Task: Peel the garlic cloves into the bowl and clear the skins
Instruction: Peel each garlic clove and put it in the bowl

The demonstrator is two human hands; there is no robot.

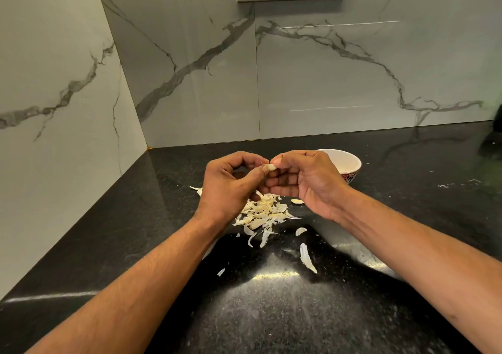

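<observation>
Pale, cream-white and faintly glossy, the garlic clove [269, 167] sits pinched between the two hands above the black speckled worktop [285, 313]. There is only the head view, looking forward and down.

In it, the left hand [231, 184] has its thumb and curled forefinger closed on the clove's left end, and the right hand [304, 182] nips the right end with thumb and forefinger, its other fingers [279, 181] curled underneath. The clove's long axis runs roughly left to right between the two sets of fingertips, so each hand holds one end and neither is clearly the nearer. How much skin still clings to it is too small to tell, though the exposed part looks smooth.

The bowl [349, 163] stands on the worktop just behind and to the right of the right hand, partly hidden by it; white inside, patterned outside, its contents out of sight. I judge the right hand better placed to drop the clove in, since the bowl lies on its side.

Below the hands, a heap of papery skins [262, 213] lies on the worktop, with strays nearer the camera. One small whole-looking clove [297, 201] rests beside the heap, under the right palm.
</observation>
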